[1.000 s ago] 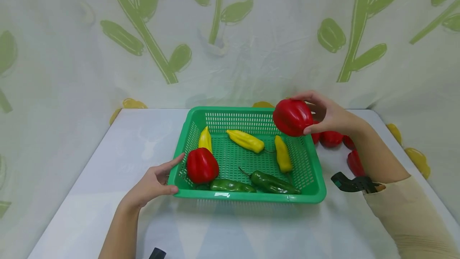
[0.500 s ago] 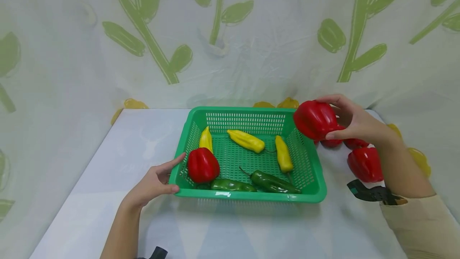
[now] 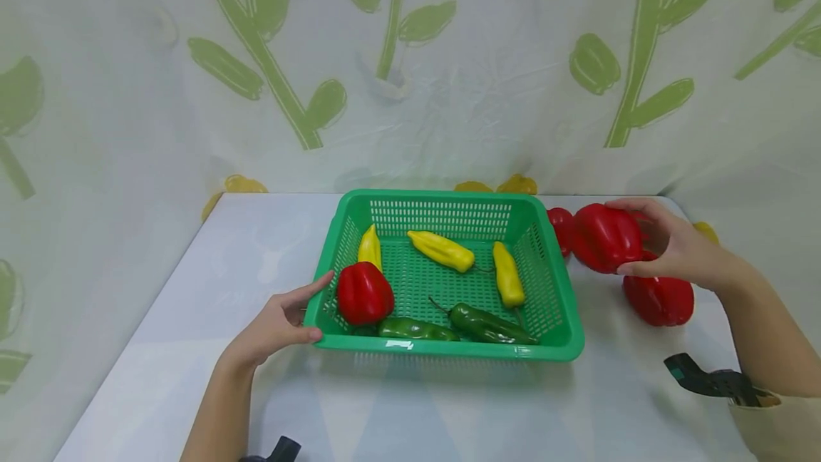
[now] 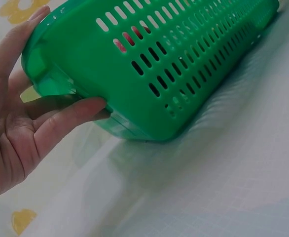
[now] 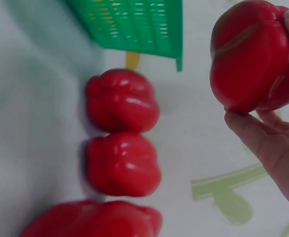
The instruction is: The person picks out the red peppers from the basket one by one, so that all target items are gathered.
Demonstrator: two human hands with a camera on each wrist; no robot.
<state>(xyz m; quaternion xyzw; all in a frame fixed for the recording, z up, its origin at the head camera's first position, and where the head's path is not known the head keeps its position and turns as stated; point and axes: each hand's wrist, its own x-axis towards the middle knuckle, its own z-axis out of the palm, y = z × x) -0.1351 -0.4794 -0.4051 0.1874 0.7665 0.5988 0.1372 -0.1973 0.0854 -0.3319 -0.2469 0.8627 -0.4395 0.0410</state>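
My right hand (image 3: 683, 248) holds a red bell pepper (image 3: 606, 237) between thumb and fingers, to the right of the green basket (image 3: 449, 353). In the right wrist view this bell pepper (image 5: 253, 59) hangs above the table, apart from the other red ones. The left hand (image 3: 272, 326) grips the basket's near left corner, its thumb (image 4: 68, 121) against the outer wall and a finger on the rim. Inside the basket, one red bell pepper (image 3: 364, 294) sits at the left. Yellow peppers (image 3: 441, 250) and long green peppers (image 3: 490, 324) lie around it.
Right of the basket, red bell peppers stand on the white table (image 3: 173, 305): one (image 3: 661, 303) nearer me, another (image 3: 561, 229) beside the basket's far right corner. The right wrist view shows two (image 5: 122, 101) in a row. A patterned curtain (image 3: 481, 105) hangs behind.
My right hand has carried the bell pepper from above the basket's far right corner rightward and down, out past the rim. The left hand stays on the basket.
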